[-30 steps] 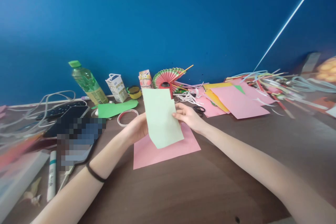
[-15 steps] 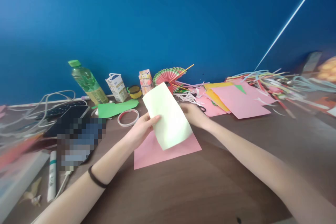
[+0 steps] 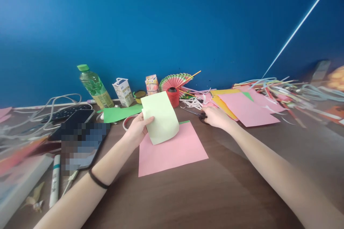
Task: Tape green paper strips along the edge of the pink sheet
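My left hand (image 3: 138, 127) is closed on the left edge of a pale green sheet of paper (image 3: 162, 118), thumb on its front face. The sheet is raised and tilted, its lower right corner curling, above a pink sheet (image 3: 173, 150) lying flat on the table. A green strip (image 3: 185, 122) peeks out at the pink sheet's far edge. Farther right, my right hand (image 3: 216, 117) has its fingers closed at the dark handles of a pair of scissors (image 3: 202, 116). The blades point left along the tabletop, close to white paper shreds (image 3: 192, 103). Some fingertips are hidden.
Along the blue wall stand a green-capped bottle (image 3: 94, 86), a carton (image 3: 123, 92), a red thread spool (image 3: 173, 97) and a folded paper fan (image 3: 177, 81). Pink sheets (image 3: 248, 107) and paper strips (image 3: 282, 89) lie right; a phone (image 3: 88, 150), marker (image 3: 55, 180) and tape roll (image 3: 126, 123) left.
My right hand has left the pale green sheet and moved right to the scissors. My left hand has drawn the sheet slightly left, uncovering more of the pink sheet and the red spool.
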Motion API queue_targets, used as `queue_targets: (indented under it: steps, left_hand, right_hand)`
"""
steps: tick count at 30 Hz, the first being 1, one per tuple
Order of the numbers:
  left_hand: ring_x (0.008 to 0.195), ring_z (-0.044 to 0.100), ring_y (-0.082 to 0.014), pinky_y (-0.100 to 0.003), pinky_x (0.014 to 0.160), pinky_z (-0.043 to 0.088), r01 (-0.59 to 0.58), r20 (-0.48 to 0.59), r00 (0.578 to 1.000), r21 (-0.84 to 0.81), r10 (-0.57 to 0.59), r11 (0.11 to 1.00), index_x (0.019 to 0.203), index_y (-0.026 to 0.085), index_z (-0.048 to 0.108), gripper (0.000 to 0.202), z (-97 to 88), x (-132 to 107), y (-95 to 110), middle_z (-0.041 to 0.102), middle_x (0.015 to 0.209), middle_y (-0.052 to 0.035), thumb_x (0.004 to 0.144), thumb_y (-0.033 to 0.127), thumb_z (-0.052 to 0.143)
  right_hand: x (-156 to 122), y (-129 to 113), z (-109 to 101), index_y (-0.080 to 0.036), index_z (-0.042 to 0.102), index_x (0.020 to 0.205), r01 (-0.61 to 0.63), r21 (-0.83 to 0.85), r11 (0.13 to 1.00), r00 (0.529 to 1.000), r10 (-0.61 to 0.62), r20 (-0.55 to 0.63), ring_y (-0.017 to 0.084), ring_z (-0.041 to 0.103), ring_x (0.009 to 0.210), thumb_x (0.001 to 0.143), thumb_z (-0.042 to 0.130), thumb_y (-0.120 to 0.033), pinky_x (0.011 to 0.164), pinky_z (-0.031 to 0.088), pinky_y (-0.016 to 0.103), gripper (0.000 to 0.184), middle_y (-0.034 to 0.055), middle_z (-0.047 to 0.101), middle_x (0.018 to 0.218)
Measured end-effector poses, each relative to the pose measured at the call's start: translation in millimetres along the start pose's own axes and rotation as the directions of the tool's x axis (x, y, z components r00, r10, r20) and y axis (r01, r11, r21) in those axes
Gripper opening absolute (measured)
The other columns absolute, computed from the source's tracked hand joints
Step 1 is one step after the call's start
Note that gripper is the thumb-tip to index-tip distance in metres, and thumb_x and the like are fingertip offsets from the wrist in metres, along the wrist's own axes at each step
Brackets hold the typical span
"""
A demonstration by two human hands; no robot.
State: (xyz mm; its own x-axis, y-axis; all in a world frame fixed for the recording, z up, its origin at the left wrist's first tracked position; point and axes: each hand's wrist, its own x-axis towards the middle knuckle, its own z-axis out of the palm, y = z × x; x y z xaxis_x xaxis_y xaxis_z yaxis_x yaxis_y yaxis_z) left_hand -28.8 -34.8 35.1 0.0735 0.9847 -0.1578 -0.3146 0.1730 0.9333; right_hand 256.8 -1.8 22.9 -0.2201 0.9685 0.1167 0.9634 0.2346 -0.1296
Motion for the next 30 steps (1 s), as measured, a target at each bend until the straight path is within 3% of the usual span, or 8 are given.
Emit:
queue_targets:
  steps: [2,4,10,16,20,23,27,30]
  left_hand:
    - [0.089,0.064,-0.0206,-0.026,0.07,0.053,-0.028,0.002,1.0,-0.01,0.028,1.0,0.1,0.017,0.058,0.037,-2.4,1.5,3.3,0.065,0.109,-0.0081,0.065,0.012,0.068]
    - [0.087,0.064,-0.0202,-0.026,0.067,0.053,-0.056,0.016,0.998,-0.011,0.056,0.998,0.101,0.018,0.058,0.037,-4.7,2.8,6.8,0.065,0.109,-0.0078,0.066,0.012,0.068]
    - [0.075,0.065,-0.0193,-0.026,0.056,0.052,-0.121,-0.01,0.993,-0.005,0.121,0.993,0.102,0.018,0.06,0.035,-8.6,3.3,15.9,0.067,0.103,-0.0078,0.068,0.012,0.064]
    - [0.076,0.065,-0.0193,-0.027,0.06,0.053,-0.138,-0.083,0.988,-0.102,0.13,0.985,0.099,0.016,0.062,0.033,-7.7,3.7,23.5,0.068,0.099,-0.0079,0.068,0.007,0.062]
    - [0.075,0.065,-0.0179,-0.028,0.063,0.053,-0.131,-0.144,0.985,-0.232,0.1,0.964,0.096,0.014,0.062,0.026,-6.8,4.3,30.0,0.069,0.093,-0.0069,0.073,0.004,0.055]
    - [0.076,0.065,-0.0172,-0.028,0.064,0.054,-0.127,-0.183,0.98,-0.303,0.073,0.944,0.094,0.013,0.061,0.023,-6.3,3.6,33.6,0.069,0.093,-0.0074,0.076,0.003,0.049]
    - [0.073,0.066,-0.0154,-0.027,0.064,0.054,-0.111,-0.21,0.977,-0.345,0.039,0.932,0.095,0.012,0.061,0.026,-5.7,2.3,35.0,0.07,0.09,-0.0068,0.078,0.001,0.045]
    - [0.072,0.066,-0.0155,-0.027,0.065,0.054,-0.1,-0.19,0.981,-0.354,0.033,0.93,0.096,0.012,0.06,0.026,-5.7,2.2,33.6,0.07,0.089,-0.0064,0.078,0.001,0.046]
  right_hand:
    - [-2.8,-5.8,-10.2,-0.011,0.06,0.094,-0.056,-0.086,0.995,0.992,0.066,0.111,0.024,0.059,0.082,0.068,0.053,-0.011,0.057,0.035,0.027,0.026,0.0146,0.063,0.091]
    - [-6.7,-12.2,-20.4,-0.009,0.058,0.092,-0.067,-0.125,0.99,0.987,0.084,0.137,0.025,0.057,0.085,0.07,0.052,-0.013,0.058,0.034,0.027,0.023,0.0162,0.061,0.092]
    - [-17.0,-23.3,-35.1,-0.014,0.055,0.096,-0.077,-0.043,0.996,0.978,0.084,0.193,0.024,0.055,0.088,0.071,0.051,-0.014,0.06,0.034,0.026,0.025,0.0137,0.059,0.097]
    - [-19.2,-24.5,-35.2,-0.018,0.054,0.096,0.034,0.153,0.988,0.97,-0.069,0.231,0.018,0.055,0.076,0.073,0.05,-0.019,0.058,0.034,0.024,0.023,0.007,0.059,0.089]
    - [-18.7,-32.7,-36.0,-0.021,0.051,0.098,0.063,0.421,0.905,0.92,-0.216,0.328,0.012,0.049,0.061,0.072,0.056,-0.035,0.052,0.033,0.023,0.03,0.0005,0.056,0.076]
    - [-17.9,-37.9,-35.0,-0.02,0.048,0.1,0.046,0.581,0.813,0.908,-0.276,0.315,0.012,0.048,0.065,0.071,0.058,-0.046,0.056,0.036,0.025,0.04,0.0014,0.055,0.079]
    - [-16.3,-41.6,-28.0,-0.018,0.043,0.104,0.062,0.741,0.669,0.836,-0.44,0.327,0.013,0.049,0.075,0.079,0.05,-0.045,0.069,0.041,0.029,0.037,0.0028,0.052,0.084]
    - [-15.5,-45.5,-20.5,-0.018,0.041,0.104,0.118,0.783,0.611,0.804,-0.521,0.285,0.012,0.046,0.076,0.081,0.05,-0.042,0.071,0.04,0.029,0.034,0.0021,0.049,0.085]
